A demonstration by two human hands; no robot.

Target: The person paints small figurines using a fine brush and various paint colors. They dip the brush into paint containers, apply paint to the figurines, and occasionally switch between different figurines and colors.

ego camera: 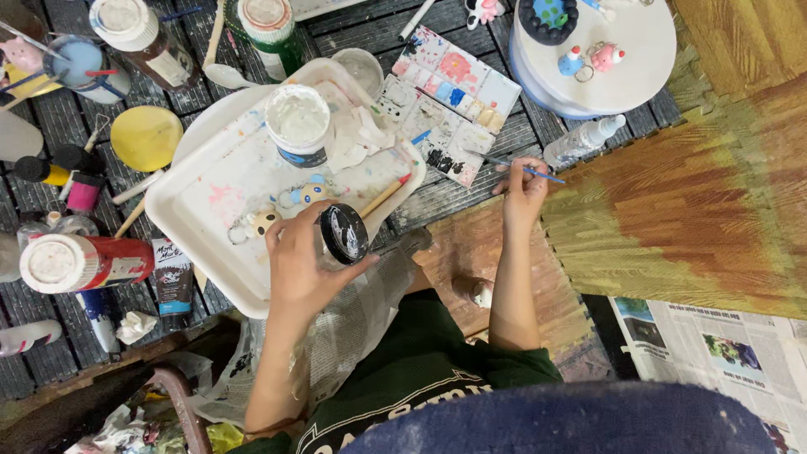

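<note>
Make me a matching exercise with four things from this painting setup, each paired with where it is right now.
Things:
1. small black jar
2. thin blue brush
3. white tub
4. round yellow lid

Places:
A. on the dark slats, left of the tray
B. in the left hand
C. standing on the white tray
D. in the right hand

Pairs: 1-B, 2-D, 3-C, 4-A
</note>
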